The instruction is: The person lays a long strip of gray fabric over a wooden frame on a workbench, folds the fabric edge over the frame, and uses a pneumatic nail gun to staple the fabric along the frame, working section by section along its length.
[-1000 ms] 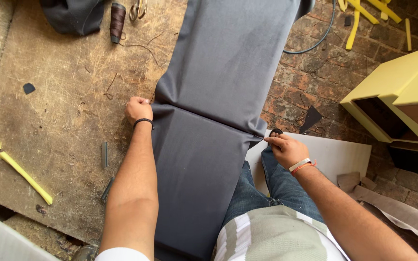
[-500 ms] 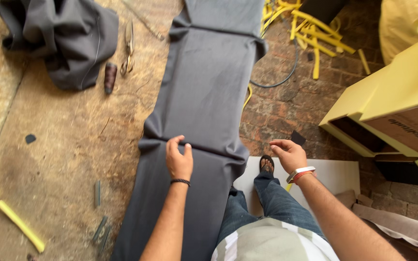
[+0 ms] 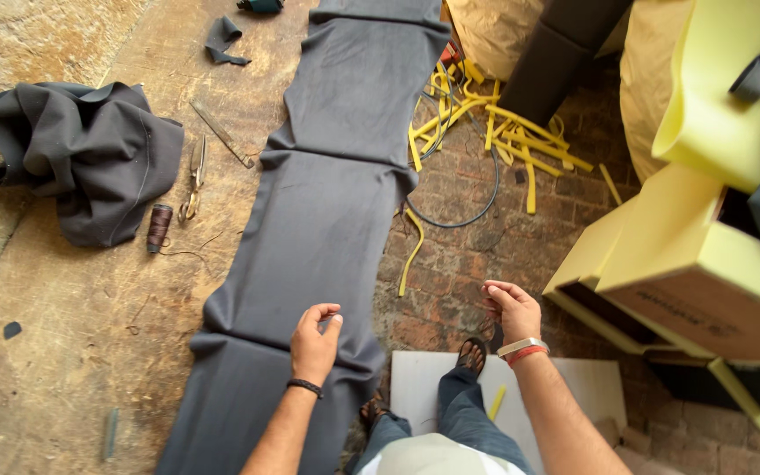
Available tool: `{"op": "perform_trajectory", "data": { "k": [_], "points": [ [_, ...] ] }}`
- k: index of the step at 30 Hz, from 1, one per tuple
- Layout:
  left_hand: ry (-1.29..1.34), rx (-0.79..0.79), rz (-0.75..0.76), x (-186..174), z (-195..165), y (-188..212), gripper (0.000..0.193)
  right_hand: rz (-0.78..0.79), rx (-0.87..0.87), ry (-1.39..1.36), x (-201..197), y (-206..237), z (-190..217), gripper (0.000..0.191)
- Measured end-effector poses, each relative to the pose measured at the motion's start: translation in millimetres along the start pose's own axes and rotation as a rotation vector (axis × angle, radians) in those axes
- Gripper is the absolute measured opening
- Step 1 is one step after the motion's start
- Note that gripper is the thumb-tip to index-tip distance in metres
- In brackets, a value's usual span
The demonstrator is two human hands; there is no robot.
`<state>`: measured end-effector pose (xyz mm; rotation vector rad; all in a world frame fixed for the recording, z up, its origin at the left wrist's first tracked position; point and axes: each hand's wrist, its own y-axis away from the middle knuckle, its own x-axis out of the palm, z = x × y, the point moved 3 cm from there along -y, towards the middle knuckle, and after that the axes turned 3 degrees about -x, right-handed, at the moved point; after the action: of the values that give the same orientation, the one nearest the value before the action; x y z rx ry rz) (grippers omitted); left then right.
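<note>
My view is pulling back and up from where it was a moment ago, so far more of the long grey fabric strip [image 3: 327, 229] is showing, running from the top centre of the frame down to the lower left. My left hand [image 3: 314, 345] is sliding off the crease it was pressing and is now hovering just above the cloth in the lower middle, fingers curled loosely with thumb and forefinger almost meeting, holding nothing. My right hand [image 3: 512, 310] is drifting out to the right over the brick floor [image 3: 477, 255], palm open and fingers spread wide, also empty and well clear of the strip.

Off in the upper left, the bundled dark cloth [image 3: 81, 158] is lying on the wooden board [image 3: 63, 334], with the scissors [image 3: 193, 180] and the spool of thread [image 3: 159, 227] just beside it. Yellow foam offcuts [image 3: 494, 132] are scattered to the right of the strip, near the black cable [image 3: 472, 211].

For smoothing this well, I judge I should be keeping the left palm flat and low, working along the seam folds rather than across them, and keeping the right edge off those foam scraps.
</note>
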<state>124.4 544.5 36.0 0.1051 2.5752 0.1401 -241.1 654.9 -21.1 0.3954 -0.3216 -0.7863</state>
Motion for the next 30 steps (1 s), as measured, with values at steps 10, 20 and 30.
{"op": "perform_trajectory", "data": {
  "k": [10,20,30],
  "points": [
    [0.061,0.079,-0.038,79.7,-112.5,-80.8,0.016,-0.051,-0.020,-0.156,-65.2,-96.1,103.7,0.012],
    [0.348,-0.014,0.113,134.9,-144.7,-153.6,0.028,0.089,0.047,-0.142,-36.8,-153.6,162.3,0.018],
    [1.537,-0.412,0.294,157.7,-185.3,-363.0,0.064,0.503,0.016,-0.829,80.4,-276.1,265.6,0.071]
  ]
}}
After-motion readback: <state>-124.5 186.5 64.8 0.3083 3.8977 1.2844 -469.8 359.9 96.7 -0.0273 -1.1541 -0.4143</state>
